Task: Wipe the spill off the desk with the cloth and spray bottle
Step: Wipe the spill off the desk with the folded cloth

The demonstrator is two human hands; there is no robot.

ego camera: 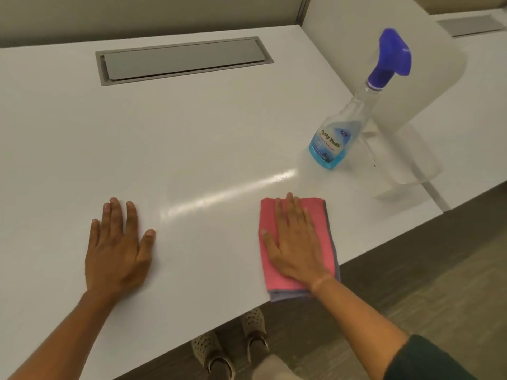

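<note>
The right hand (pixel 295 239) lies flat and spread on the folded pink cloth (pixel 297 250), palm down, fingers together and pointing away from the person; it presses the cloth onto the worktop (pixel 192 133) rather than pinching it. The cloth sits at the near edge of the worktop, with a grey layer showing under the pink along its right and near sides. The left hand (pixel 118 248) rests well apart to the left, open and flat on the bare surface, holding nothing — it looks like a brace.

Beyond the right hand, near the worktop's right end, the spray bottle (pixel 354 111) stands upright, untouched, with a blue trigger head and blue liquid low in its clear body. A clear plastic stand (pixel 419 116) is just behind it. Farther back, a grey cable hatch (pixel 183 60) is set into the surface.

No spill is plainly visible; a bright streak of glare runs between the two hands, and a faint dull patch near the bottle may be wetness, but I cannot tell.

Judging by the pose, the wiping step is in hand. The next move likely calls for steady downward pressure and a sweep across the glare zone — or a reach to the bottle first if the surface is dry
</note>
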